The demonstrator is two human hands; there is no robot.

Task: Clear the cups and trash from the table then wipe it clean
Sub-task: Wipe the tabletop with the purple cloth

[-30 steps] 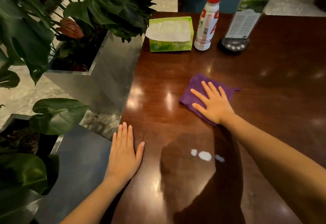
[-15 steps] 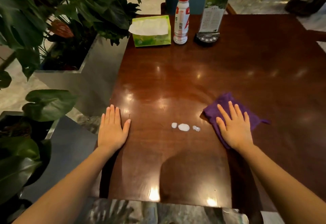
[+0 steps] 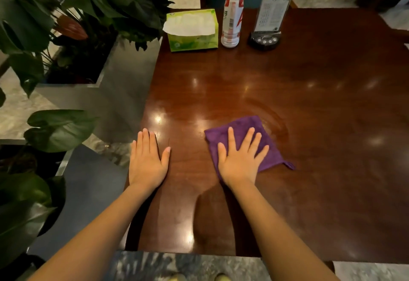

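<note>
The dark polished wooden surface fills most of the room in front of me, glossy and hard, showing faint damp swirl marks just beyond the cloth, so I'd judge it slick where wet. At its far edge stand a green tissue box, a red-capped bottle and a menu stand, close together in a row. Nearer sits the purple cloth, lying flat and spread; it looks soft, light and limp, best driven by a flat palm over its middle rather than pinched at a corner. The right hand does that, fingers splayed and pressed flat on it, no closed grip. The left hand lies open and flat on bare wood beside it, holding nothing, likely bracing.
</note>
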